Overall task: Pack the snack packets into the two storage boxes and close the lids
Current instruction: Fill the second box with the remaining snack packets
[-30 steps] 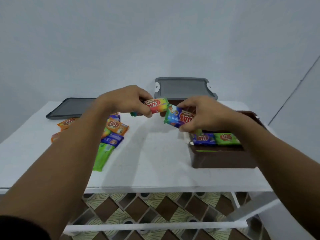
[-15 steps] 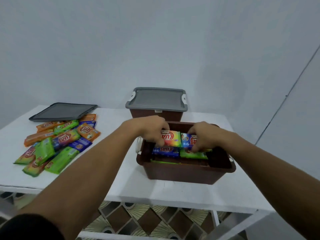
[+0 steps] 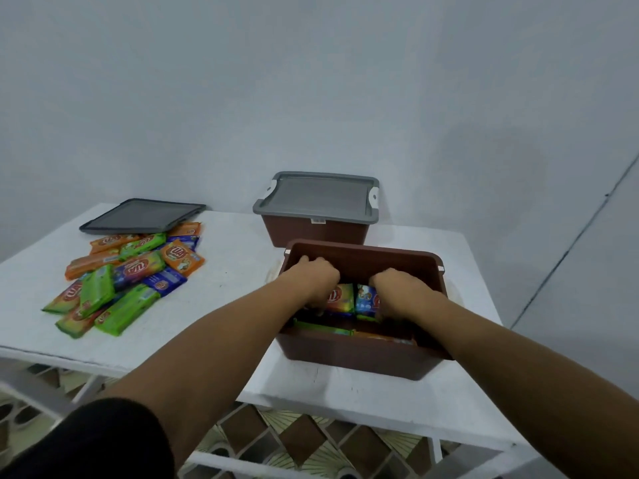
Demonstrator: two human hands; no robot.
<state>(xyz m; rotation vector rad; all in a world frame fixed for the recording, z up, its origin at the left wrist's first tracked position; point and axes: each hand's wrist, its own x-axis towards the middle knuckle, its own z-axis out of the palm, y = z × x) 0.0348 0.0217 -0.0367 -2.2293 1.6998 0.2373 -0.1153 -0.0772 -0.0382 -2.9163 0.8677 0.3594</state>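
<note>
Both hands are down inside the open brown storage box [image 3: 359, 361] at the table's front right. My left hand [image 3: 313, 276] grips a rainbow-coloured snack packet [image 3: 340, 299]. My right hand [image 3: 397, 290] grips a blue snack packet [image 3: 366, 299] beside it. More packets lie below them in the box. Behind it stands a second brown box [image 3: 314, 233] with its grey lid [image 3: 316, 197] on. A loose dark grey lid [image 3: 141, 216] lies at the back left. In front of that lid, a pile of orange, green and blue packets [image 3: 128, 278] rests on the table.
The white table [image 3: 235, 271] ends in a front edge near me, with a patterned brown tiled floor [image 3: 297, 440] below. A plain grey wall stands close behind the boxes. Bare tabletop lies between the packet pile and the open box.
The two packets have gone from above the table's middle down into the open box. My hands have sunk deeper into it, and my view has shifted right and down.
</note>
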